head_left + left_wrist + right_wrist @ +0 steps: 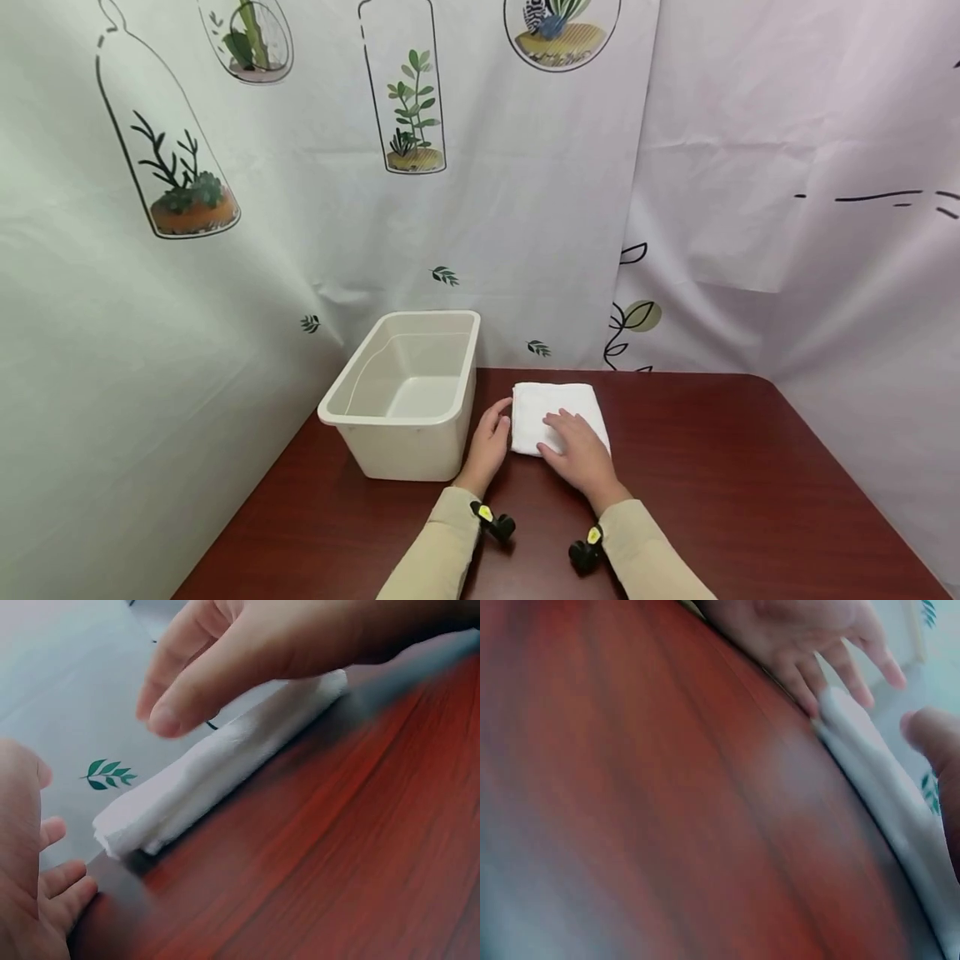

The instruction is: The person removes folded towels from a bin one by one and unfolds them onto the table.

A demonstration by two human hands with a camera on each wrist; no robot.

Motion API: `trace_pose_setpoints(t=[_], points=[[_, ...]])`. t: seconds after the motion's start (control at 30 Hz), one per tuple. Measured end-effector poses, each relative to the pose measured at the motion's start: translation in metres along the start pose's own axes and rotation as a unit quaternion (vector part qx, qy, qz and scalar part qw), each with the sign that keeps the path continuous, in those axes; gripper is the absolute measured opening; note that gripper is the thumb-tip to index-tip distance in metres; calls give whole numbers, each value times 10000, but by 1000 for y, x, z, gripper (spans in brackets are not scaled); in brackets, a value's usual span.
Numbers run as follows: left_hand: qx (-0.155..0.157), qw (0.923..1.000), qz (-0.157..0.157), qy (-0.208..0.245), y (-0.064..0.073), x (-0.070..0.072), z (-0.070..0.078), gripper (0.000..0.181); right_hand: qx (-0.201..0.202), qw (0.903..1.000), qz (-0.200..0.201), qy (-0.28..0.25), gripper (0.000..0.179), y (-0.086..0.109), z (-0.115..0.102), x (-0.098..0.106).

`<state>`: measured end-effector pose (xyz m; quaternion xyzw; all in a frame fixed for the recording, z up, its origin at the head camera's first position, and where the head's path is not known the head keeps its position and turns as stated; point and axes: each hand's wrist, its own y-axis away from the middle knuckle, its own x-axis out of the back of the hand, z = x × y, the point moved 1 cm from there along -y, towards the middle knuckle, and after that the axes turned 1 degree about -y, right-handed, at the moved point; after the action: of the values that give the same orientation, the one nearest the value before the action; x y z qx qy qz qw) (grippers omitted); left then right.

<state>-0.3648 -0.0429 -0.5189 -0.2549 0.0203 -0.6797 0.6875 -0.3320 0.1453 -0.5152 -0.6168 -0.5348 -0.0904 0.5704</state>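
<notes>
A white towel (531,414), folded into a thick, nearly square pad, lies on the dark red table. My left hand (487,450) stands by the towel's left edge, fingers spread and loosely bent, with nothing in them. Over the towel's right half reaches my right hand (583,458), its fingers extended. In the left wrist view the right hand (247,660) appears just above the towel (202,776), whose layered front edge faces the camera. The right wrist view has the left hand (810,637) at the towel's (877,765) far end and the right thumb (934,739) near its top.
A cream plastic tub (397,450), with no contents visible, stands just left of the left hand. Wood-grained table surface (720,475) extends to the right. A hanging white cloth (525,233) with plant prints backs the table. Small black cameras (498,525) sit on both wrists.
</notes>
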Motion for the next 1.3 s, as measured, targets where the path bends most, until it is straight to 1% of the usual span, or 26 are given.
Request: trace_pose_setpoints(t=[0.1,0.17,0.27,0.37,0.47,0.57,0.63,0.77,0.83,0.9,1.0,1.07,1.17,1.23,1.3], points=[[-167,9996,-7,229,1,5,0,37,231,9997,-62,66,46,-1,-10,-6],[-249,9991,-19,345,2,6,1,38,313,9994,-122,104,46,-1,-14,-10],[-251,9989,-27,390,3,7,0,38,286,9990,-266,224,46,-1,-17,-16],[-223,9992,-7,320,3,6,0,37,157,9984,-452,311,46,-1,-17,-20],[-195,9995,27,255,3,6,-1,37,138,9973,-622,363,42,-1,-18,-23],[-182,9994,43,293,3,7,-2,37,199,9970,-660,360,34,-1,-18,-24],[-224,9991,52,358,3,7,-3,37,195,9974,-606,327,30,-1,-18,-25],[-286,9984,63,478,4,8,-6,36,-93,9989,-452,126,26,-1,-18,-25],[-294,9983,59,490,4,8,-6,36,-357,9990,-248,-68,25,-1,-16,-25],[-296,9985,37,469,3,8,-5,36,-720,9966,36,-389,24,-2,-14,-25],[-291,9990,-14,337,2,7,-5,37,-1219,9865,599,-920,22,-2,-11,-22],[-304,9991,-49,286,1,7,-3,38,-1525,9745,939,-1350,23,-3,-8,-20],[-298,9993,-130,185,1,7,-3,39,-1873,9530,1364,-1953,25,-4,-4,-14],[-296,9993,-222,74,2,6,-4,40,-2142,9358,1582,-2310,26,-4,-2,-10],[-282,9991,-310,-82,4,5,-4,41,-2436,9204,1739,-2516,27,-4,1,-6]])
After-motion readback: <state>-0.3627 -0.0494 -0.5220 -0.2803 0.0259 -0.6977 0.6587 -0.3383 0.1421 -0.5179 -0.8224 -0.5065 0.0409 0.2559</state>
